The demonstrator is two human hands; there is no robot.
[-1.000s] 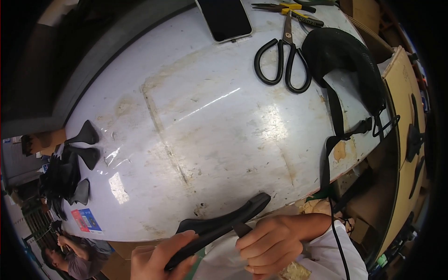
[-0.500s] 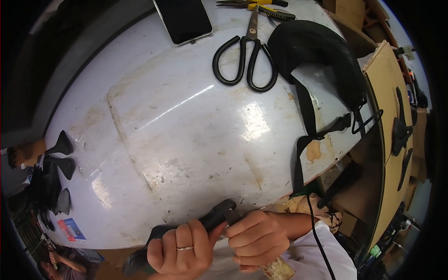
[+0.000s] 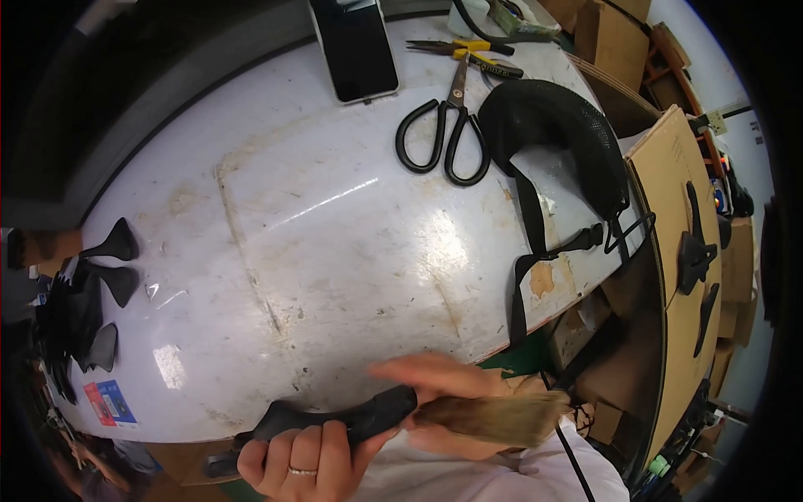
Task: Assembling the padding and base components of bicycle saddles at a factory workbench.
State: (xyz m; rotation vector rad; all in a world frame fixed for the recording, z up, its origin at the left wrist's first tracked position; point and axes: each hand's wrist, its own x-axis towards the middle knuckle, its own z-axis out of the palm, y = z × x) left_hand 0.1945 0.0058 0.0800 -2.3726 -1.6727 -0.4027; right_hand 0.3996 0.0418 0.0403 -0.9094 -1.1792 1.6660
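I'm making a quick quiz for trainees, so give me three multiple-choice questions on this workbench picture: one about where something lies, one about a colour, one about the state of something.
1. Where do the scissors lie on the white table?
A. Between the smartphone and the black padded piece with straps
B. At the table's left edge
C. In the person's hands

2. What colour are the handles of the pliers?
A. Red
B. Yellow
C. Green

3. What is the state of the left hand?
A. Flat on the table
B. Open and empty
C. Closed around a curved black piece

Answers:
1 A, the scissors lie right of the phone and left of the padded piece.
2 B, the grips show yellow at the far edge.
3 C, its fingers wrap the piece, while the blurred right hand holds a brush against it.
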